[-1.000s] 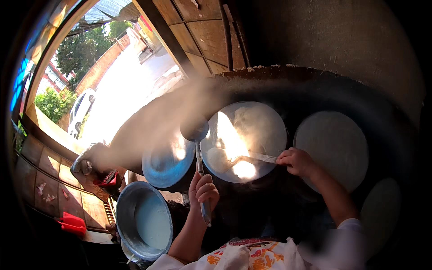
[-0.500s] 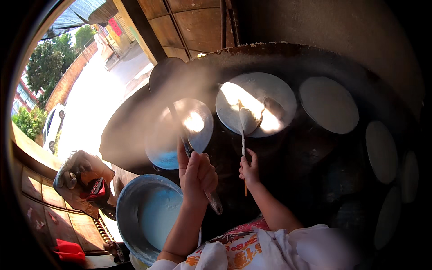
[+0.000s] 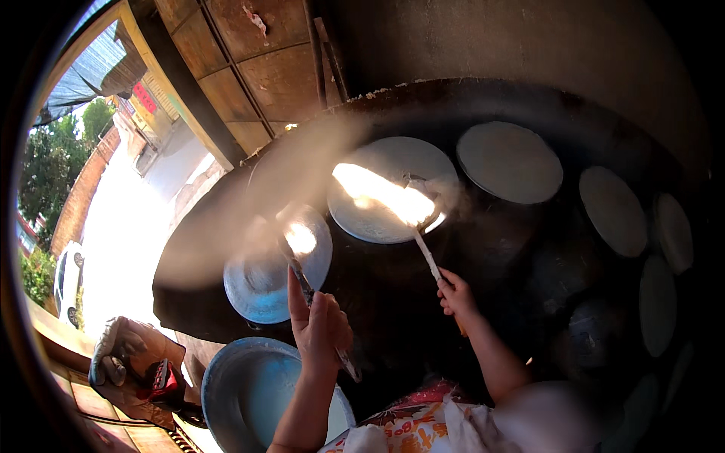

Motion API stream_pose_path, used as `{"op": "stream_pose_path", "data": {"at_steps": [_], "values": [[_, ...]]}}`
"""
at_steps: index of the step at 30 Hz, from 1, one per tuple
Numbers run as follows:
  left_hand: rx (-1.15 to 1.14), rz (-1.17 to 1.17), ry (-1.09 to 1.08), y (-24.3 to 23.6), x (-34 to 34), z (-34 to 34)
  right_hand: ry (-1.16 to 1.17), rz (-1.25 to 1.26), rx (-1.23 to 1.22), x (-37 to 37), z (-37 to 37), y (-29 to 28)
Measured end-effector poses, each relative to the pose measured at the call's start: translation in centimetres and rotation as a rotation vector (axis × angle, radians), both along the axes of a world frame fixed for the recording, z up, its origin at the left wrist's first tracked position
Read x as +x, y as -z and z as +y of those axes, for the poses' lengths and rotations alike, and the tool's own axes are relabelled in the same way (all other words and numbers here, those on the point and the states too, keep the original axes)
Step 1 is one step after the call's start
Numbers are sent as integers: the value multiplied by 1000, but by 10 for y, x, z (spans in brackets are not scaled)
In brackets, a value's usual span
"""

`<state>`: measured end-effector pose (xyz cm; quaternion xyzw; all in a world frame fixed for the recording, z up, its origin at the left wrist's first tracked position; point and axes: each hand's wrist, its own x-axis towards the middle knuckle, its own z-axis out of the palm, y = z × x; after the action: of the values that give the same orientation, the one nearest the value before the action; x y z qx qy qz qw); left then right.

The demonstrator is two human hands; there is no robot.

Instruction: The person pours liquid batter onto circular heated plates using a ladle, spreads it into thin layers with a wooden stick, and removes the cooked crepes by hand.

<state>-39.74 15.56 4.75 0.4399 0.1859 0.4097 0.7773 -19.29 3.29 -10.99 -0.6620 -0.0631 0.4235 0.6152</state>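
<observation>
My left hand (image 3: pixel 319 325) grips a long metal handle (image 3: pixel 300 275), which rises over the left pan (image 3: pixel 260 284); the ladle end is lost in a hazy glare. My right hand (image 3: pixel 458 296) is closed on a white-handled spreading tool (image 3: pixel 427 252). Its head lies on the middle round pan (image 3: pixel 377 220) in a bright patch of sunlight and steam, so its edges are unclear. A large metal basin (image 3: pixel 225 389) with pale batter (image 3: pixel 306 400) sits below my left hand.
Several pale round plates (image 3: pixel 507 163) ring a dark curved cooking surface (image 3: pixel 529 279). Gloves (image 3: pixel 128 366) and a red item (image 3: pixel 165 383) sit at the lower left. A rusty panel (image 3: pixel 219 53) and an open doorway with a sunlit lane (image 3: pixel 121 211) lie beyond.
The view has swung, exposing more round plates at the right. My right hand and its tool have turned from sideways to upright. My left hand still holds the handle, which now tilts more.
</observation>
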Motion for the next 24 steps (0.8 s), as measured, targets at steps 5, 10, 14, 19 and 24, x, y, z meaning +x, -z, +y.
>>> {"op": "stream_pose_path", "data": {"at_steps": [5, 10, 14, 19, 24], "values": [[-77, 132, 105, 1, 64, -7, 76, -80, -59, 95, 0, -7], [-100, 187, 174, -10, 84, 3, 41, -850, -5, 88, -11, -8], [-302, 269, 321, 14, 140, 16, 167, -1184, -287, 94, -28, 34], [-883, -122, 478, 39, 182, 55, 142, -1301, -72, 147, -2, 18], [-990, -105, 560, 51, 223, 77, -108, -1187, -177, 151, 14, 1]]}}
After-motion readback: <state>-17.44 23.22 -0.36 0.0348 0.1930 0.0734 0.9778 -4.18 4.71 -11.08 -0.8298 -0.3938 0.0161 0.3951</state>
